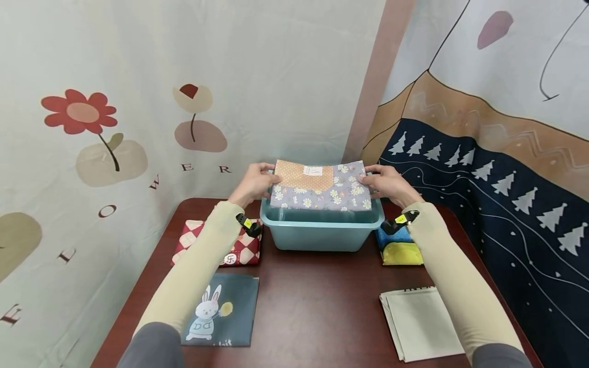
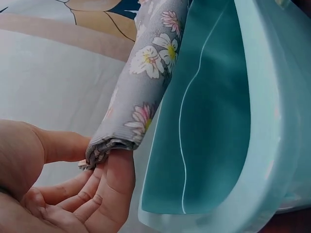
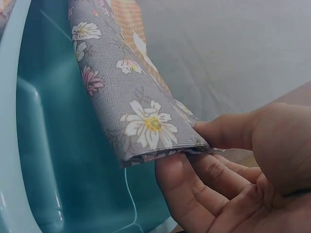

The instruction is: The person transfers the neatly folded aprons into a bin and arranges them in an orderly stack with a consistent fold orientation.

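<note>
A folded floral cloth (image 1: 317, 202), grey-purple with white daisies, an orange dotted part and a small white label, is held over a light blue plastic basin (image 1: 319, 237). My left hand (image 1: 254, 185) pinches its left edge, thumb on top and fingers beneath. At the opposite edge, my right hand (image 1: 391, 185) grips it the same way. Both wrist views show the cloth's layered ends (image 2: 114, 144) between thumb and fingers. A loose pale thread (image 2: 181, 126) hangs inside the basin. The cloth hides part of the basin's far side.
Left of the basin lies a red-and-white checked folded cloth (image 1: 246, 250), with a dark blue-grey rabbit-print piece (image 1: 239, 312) nearer. On the right are a blue-and-yellow folded piece (image 1: 402, 253) and a cream folded cloth (image 1: 423, 322). A printed curtain (image 1: 285, 76) hangs behind the brown table (image 1: 317, 296).
</note>
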The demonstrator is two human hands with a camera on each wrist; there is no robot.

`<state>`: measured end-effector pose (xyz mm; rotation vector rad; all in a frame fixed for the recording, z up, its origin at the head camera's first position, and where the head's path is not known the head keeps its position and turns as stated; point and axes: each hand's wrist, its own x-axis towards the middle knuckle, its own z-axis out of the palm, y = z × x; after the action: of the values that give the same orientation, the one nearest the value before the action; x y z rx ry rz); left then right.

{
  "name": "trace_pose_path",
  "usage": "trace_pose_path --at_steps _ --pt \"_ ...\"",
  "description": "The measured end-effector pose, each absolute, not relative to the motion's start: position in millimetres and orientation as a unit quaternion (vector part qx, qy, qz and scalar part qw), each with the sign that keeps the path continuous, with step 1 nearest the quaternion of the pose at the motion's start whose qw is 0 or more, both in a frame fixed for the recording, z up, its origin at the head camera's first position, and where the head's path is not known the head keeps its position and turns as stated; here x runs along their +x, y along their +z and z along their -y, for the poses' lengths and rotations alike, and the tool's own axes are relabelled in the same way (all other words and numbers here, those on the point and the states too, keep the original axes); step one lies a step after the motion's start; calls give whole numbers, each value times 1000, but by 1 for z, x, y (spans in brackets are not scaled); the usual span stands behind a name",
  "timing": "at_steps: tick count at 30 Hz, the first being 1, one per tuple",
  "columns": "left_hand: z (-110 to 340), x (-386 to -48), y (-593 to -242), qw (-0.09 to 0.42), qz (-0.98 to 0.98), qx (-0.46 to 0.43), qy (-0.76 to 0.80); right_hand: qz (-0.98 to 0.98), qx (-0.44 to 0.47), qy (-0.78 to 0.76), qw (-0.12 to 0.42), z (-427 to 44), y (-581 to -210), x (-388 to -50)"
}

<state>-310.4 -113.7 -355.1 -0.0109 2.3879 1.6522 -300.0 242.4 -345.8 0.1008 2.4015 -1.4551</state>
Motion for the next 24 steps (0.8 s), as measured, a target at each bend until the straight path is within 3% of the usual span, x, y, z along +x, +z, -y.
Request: trace_pose_path --at_steps 8,24 --pt "119 -305 -349 124 -848 -10 516 -868 28 -469 162 -243 -344 -296" --pt "130 -299 -352 47 -888 73 452 -893 -31 -427 142 -249 -348 -287"
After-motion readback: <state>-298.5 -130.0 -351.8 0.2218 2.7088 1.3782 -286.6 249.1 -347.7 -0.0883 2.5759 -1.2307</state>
